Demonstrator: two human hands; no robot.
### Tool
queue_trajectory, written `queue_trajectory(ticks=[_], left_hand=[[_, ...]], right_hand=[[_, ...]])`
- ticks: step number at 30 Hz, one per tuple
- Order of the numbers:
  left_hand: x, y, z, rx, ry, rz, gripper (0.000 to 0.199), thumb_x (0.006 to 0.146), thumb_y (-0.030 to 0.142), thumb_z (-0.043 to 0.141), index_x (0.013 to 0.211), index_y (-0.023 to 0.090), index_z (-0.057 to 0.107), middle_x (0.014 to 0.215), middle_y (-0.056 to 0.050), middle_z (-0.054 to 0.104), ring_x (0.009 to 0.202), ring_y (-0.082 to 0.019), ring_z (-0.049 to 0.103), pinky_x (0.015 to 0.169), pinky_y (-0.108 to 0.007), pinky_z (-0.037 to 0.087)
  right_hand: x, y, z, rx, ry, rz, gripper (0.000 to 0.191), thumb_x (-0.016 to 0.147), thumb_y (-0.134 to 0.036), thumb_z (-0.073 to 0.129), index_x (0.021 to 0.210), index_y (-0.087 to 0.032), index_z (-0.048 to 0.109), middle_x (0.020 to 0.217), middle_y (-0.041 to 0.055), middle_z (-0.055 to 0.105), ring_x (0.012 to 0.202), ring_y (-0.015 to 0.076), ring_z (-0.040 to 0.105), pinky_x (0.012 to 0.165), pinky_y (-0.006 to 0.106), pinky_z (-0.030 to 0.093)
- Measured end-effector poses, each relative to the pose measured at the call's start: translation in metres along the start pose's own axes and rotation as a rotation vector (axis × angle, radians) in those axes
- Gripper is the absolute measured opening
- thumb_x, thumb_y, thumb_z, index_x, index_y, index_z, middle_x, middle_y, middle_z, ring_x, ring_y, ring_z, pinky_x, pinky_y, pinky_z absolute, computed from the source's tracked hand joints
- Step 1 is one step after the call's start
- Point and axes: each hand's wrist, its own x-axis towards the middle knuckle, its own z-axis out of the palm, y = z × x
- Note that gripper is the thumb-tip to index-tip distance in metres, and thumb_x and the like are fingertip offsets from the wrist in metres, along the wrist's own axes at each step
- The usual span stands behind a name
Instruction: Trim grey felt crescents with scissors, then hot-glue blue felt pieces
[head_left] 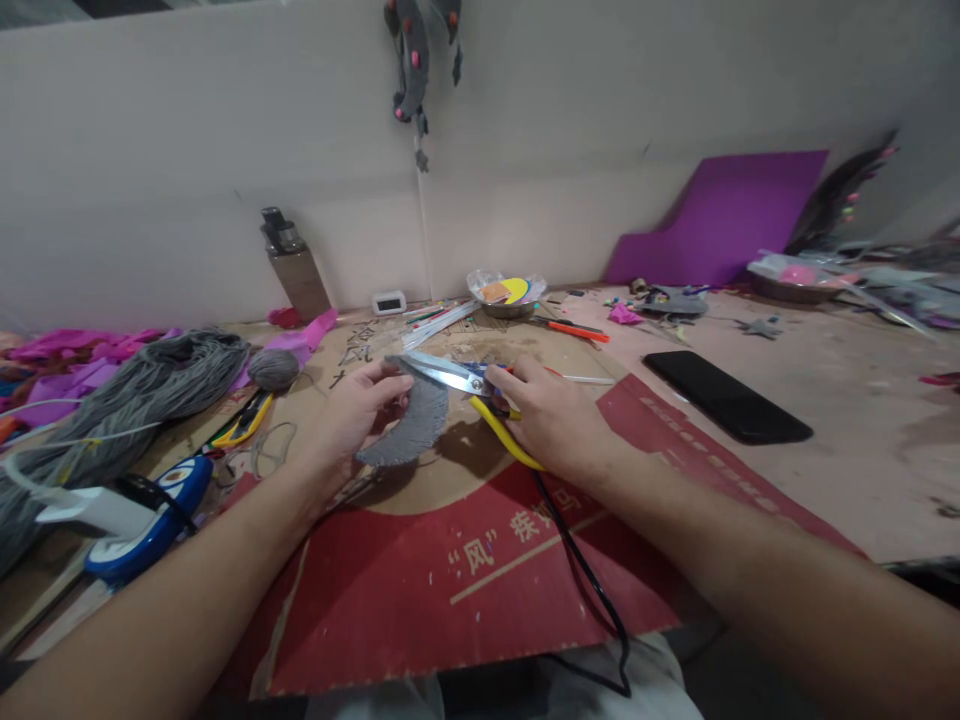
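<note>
My left hand (pixel 373 400) pinches the edge of a grey felt crescent (pixel 415 428) with stitching along its rim. In my right hand (pixel 547 410) is a pair of scissors (pixel 450 374) with yellow handles. The blades lie across the upper tip of the crescent, close to my left fingertips; whether they touch the felt I cannot tell. Part of the handles is hidden by my right fingers. Both hands are above a red and brown cardboard sheet (pixel 390 560).
Grey yarn (pixel 172 390) and a yellow cutter (pixel 244 418) lie left, near a blue-and-white power strip (pixel 161 520). A black phone (pixel 726 396) rests on the right. At the back stand a bowl (pixel 508 308) and a purple sheet (pixel 720 220). A black cord (pixel 585 570) crosses the cardboard.
</note>
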Motion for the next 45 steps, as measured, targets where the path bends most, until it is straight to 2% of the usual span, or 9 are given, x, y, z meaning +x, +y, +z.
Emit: queue_trajectory(ticks=[14,17,20,23,26,32,37,41,45], left_hand=[[-0.004,0.005,0.004,-0.013,0.025,-0.042,0.017,0.065,0.023,0.077,0.079,0.017,0.069,0.060,0.003,0.057,0.051,-0.007,0.049,0.051,-0.019,0.039],[-0.001,0.001,0.002,-0.028,0.015,-0.005,0.016,0.064,0.022,0.078,0.076,0.016,0.070,0.066,0.001,0.061,0.057,-0.009,0.053,0.056,-0.021,0.042],[0.002,0.000,0.001,0.001,-0.009,0.090,0.014,0.063,0.019,0.077,0.076,0.016,0.072,0.077,-0.002,0.068,0.064,-0.010,0.055,0.059,-0.022,0.043],[0.003,0.001,0.001,0.051,-0.020,0.185,0.016,0.064,0.016,0.075,0.080,0.018,0.075,0.079,-0.003,0.069,0.069,-0.011,0.057,0.060,-0.021,0.041],[0.000,0.002,0.004,0.057,-0.067,0.189,0.014,0.067,0.017,0.075,0.081,0.019,0.074,0.071,-0.002,0.066,0.064,-0.011,0.056,0.055,-0.022,0.038],[-0.010,-0.002,0.020,-0.079,-0.193,0.202,0.017,0.071,0.021,0.077,0.086,0.016,0.071,0.079,-0.003,0.066,0.067,-0.011,0.057,0.064,-0.024,0.045],[-0.009,-0.005,0.025,-0.098,-0.119,0.229,0.036,0.064,0.016,0.081,0.096,0.017,0.065,0.090,-0.004,0.067,0.082,-0.014,0.061,0.075,-0.026,0.048],[-0.012,-0.005,0.024,-0.040,-0.056,0.239,0.031,0.063,0.017,0.081,0.088,0.017,0.062,0.083,-0.001,0.065,0.075,-0.013,0.061,0.072,-0.026,0.048],[-0.017,-0.005,0.024,0.069,-0.061,0.306,0.033,0.065,0.017,0.081,0.092,0.019,0.062,0.090,-0.001,0.067,0.083,-0.014,0.063,0.077,-0.026,0.049]], right_hand=[[-0.001,0.002,-0.001,0.072,-0.002,0.010,0.025,0.092,-0.032,0.047,0.108,-0.022,0.063,0.099,0.0080,0.063,0.075,0.0179,0.055,0.056,0.029,0.025],[0.001,0.003,0.002,0.302,0.036,0.018,0.025,0.089,-0.027,0.051,0.109,-0.021,0.064,0.099,0.0076,0.065,0.080,0.0183,0.057,0.064,0.028,0.035],[0.003,0.004,0.005,0.617,0.071,0.018,0.024,0.088,-0.034,0.056,0.104,-0.018,0.064,0.092,0.0058,0.065,0.082,0.0176,0.057,0.072,0.028,0.041],[0.004,0.000,0.004,0.942,0.009,0.083,0.034,0.085,-0.046,0.059,0.104,-0.017,0.062,0.078,0.0005,0.060,0.068,0.0138,0.053,0.063,0.026,0.042],[0.003,-0.010,0.000,1.186,-0.039,0.095,0.040,0.082,-0.047,0.062,0.109,-0.018,0.059,0.075,-0.0016,0.058,0.061,0.0111,0.048,0.057,0.024,0.039],[0.002,-0.026,-0.003,1.143,-0.033,0.045,0.026,0.079,-0.031,0.066,0.100,-0.017,0.065,0.075,-0.0018,0.060,0.065,0.0110,0.049,0.062,0.024,0.041],[0.002,-0.023,0.009,1.244,-0.055,0.029,0.039,0.081,-0.033,0.066,0.116,-0.018,0.060,0.094,0.0029,0.066,0.083,0.0153,0.058,0.076,0.028,0.046],[0.002,-0.022,0.012,1.279,-0.068,0.004,0.036,0.081,-0.035,0.066,0.113,-0.018,0.061,0.093,0.0026,0.065,0.086,0.0155,0.058,0.080,0.030,0.046],[0.003,-0.025,0.009,1.334,-0.070,0.029,0.030,0.081,-0.036,0.065,0.103,-0.017,0.061,0.088,0.0019,0.064,0.080,0.0142,0.057,0.074,0.028,0.047]])
